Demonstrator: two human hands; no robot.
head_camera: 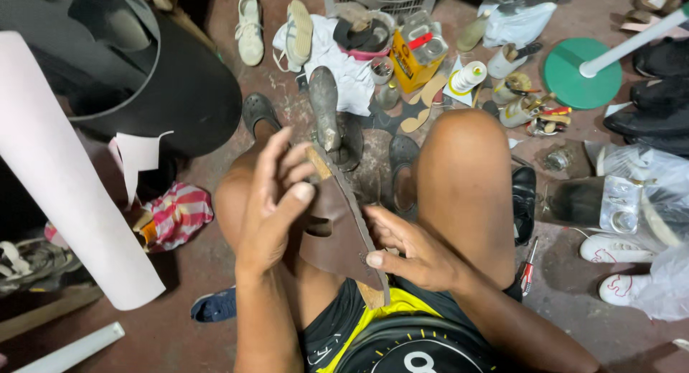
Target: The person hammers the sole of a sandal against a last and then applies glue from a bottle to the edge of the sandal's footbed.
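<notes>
brown sole (337,229): far face hidden | white roll (64,179): top cut off | tool clutter (531,107): too small to tell

The sole (337,229) stands on edge between the knees, above the lap. The left hand (273,201) is on its left side, the right hand (409,251) on its right side, both touching it. Behind the sole, a last (324,107) stands on the floor (574,280). Behind the last lies a cloth (344,71), with a can (416,53) just right of it. A roll (64,172) leans at the far left. A screwdriver (528,267) lies on the floor right of the right knee, with a shoe (523,201) behind it.
</notes>
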